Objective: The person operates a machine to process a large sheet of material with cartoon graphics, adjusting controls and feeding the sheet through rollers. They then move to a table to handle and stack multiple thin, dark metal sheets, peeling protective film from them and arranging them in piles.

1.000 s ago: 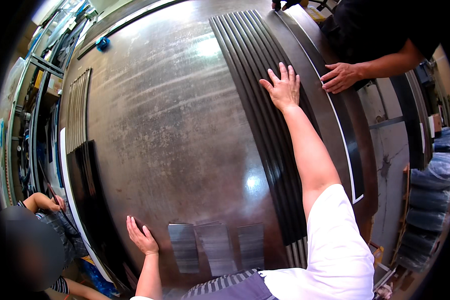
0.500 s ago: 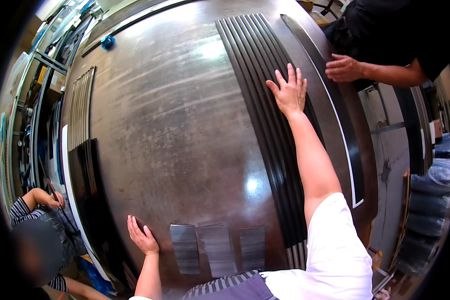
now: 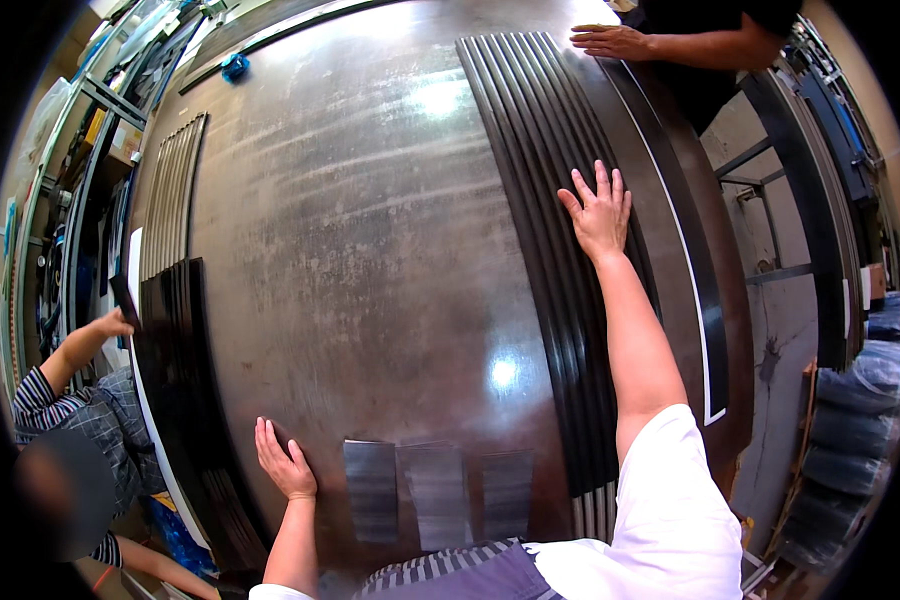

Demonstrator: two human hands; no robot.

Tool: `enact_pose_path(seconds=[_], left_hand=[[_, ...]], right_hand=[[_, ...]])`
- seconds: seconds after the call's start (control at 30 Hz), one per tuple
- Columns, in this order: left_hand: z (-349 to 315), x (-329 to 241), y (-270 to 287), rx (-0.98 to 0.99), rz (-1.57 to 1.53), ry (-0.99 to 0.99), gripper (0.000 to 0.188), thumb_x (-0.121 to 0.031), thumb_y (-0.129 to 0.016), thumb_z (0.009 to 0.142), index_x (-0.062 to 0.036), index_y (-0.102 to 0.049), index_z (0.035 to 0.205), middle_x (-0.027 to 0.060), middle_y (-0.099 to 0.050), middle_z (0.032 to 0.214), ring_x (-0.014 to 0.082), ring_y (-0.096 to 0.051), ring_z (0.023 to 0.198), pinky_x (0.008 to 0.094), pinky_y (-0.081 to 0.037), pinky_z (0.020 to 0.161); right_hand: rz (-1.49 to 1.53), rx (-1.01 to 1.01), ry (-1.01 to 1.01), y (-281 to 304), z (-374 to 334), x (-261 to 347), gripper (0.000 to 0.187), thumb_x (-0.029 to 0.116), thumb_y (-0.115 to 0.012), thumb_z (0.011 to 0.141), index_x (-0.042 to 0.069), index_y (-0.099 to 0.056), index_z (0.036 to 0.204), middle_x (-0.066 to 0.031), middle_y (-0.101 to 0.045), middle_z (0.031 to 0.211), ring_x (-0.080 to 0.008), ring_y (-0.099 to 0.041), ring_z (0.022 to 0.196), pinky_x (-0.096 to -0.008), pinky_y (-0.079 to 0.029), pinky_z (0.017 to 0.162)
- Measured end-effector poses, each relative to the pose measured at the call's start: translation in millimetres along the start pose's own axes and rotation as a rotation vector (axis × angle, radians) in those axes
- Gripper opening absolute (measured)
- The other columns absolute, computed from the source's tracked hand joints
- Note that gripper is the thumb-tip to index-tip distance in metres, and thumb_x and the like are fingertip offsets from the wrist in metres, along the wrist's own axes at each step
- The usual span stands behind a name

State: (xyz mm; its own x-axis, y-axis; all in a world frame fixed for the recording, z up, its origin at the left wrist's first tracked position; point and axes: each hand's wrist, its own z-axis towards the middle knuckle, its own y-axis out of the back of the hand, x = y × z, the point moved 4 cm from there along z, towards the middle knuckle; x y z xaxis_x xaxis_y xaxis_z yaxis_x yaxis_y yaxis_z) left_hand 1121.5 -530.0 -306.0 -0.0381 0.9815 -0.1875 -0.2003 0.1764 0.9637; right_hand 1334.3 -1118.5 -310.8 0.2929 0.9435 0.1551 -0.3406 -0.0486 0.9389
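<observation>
My right hand (image 3: pixel 602 215) rests with spread fingers on a row of long, dark, ridged strips (image 3: pixel 565 340). They lie side by side on the right half of a large brown table (image 3: pixel 370 260). Nothing is gripped in that hand. My left hand (image 3: pixel 287 462) lies flat on the bare tabletop near the front edge, fingers stretched out and nothing in it. Close to its right are several grey rectangular sheets (image 3: pixel 370 490), side by side in front of my body.
Along the left edge lie pale strips (image 3: pixel 173 200) and black strips (image 3: pixel 175 370). Beyond the ridged row runs a white-edged black strip (image 3: pixel 705 330). A co-worker's hand (image 3: pixel 610 42) is over the far right; another person (image 3: pixel 110 410) holds a dark piece at left. A blue bundle (image 3: pixel 234 67) sits far left.
My right hand has slid slightly nearer along the strips. The far-right co-worker's hand has moved away toward the table's far end. The person at left has raised a hand with a dark piece.
</observation>
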Motion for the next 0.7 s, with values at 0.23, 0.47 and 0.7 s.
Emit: enact_pose_path(seconds=[0.23, 0.47, 0.7], left_hand=[[-1.1, 2.5, -0.9, 0.003, 0.005, -0.003, 0.053, -0.02, -0.047, 0.088, -0.0024, -0.039, 0.137, 0.0141, -0.037, 0.144, 0.0326, -0.033, 0.134, 0.043, -0.025, 0.109], [-0.6, 3.2, -2.7, 0.011, 0.01, -0.002, 0.053, -0.019, -0.047, 0.087, -0.0026, -0.038, 0.137, 0.0143, -0.037, 0.145, 0.0325, -0.032, 0.134, 0.043, -0.024, 0.109], [-2.1, 3.8, -2.1, 0.011, -0.002, -0.001, 0.053, -0.02, -0.046, 0.088, -0.0023, -0.038, 0.137, 0.0142, -0.036, 0.145, 0.0326, -0.032, 0.134, 0.0434, -0.024, 0.109]], right_hand=[[0.031, -0.012, 0.057, 2.6, 35.6, -12.4, 0.053, 0.062, -0.039, 0.089, 0.027, -0.062, 0.122, -0.0062, -0.031, 0.149, -0.0322, -0.025, 0.137, -0.0542, -0.021, 0.109], [0.171, 0.124, 0.165, -2.9, 80.0, -27.3, 0.043, 0.021, -0.071, 0.077, 0.029, -0.064, 0.118, -0.0036, -0.035, 0.147, -0.0287, -0.025, 0.137, -0.0468, -0.023, 0.11], [0.105, 0.52, 0.107, 3.5, 113.4, -22.6, 0.064, 0.023, -0.085, 0.059, 0.032, -0.063, 0.119, -0.0019, -0.028, 0.151, -0.0267, -0.02, 0.141, -0.0426, -0.022, 0.113]])
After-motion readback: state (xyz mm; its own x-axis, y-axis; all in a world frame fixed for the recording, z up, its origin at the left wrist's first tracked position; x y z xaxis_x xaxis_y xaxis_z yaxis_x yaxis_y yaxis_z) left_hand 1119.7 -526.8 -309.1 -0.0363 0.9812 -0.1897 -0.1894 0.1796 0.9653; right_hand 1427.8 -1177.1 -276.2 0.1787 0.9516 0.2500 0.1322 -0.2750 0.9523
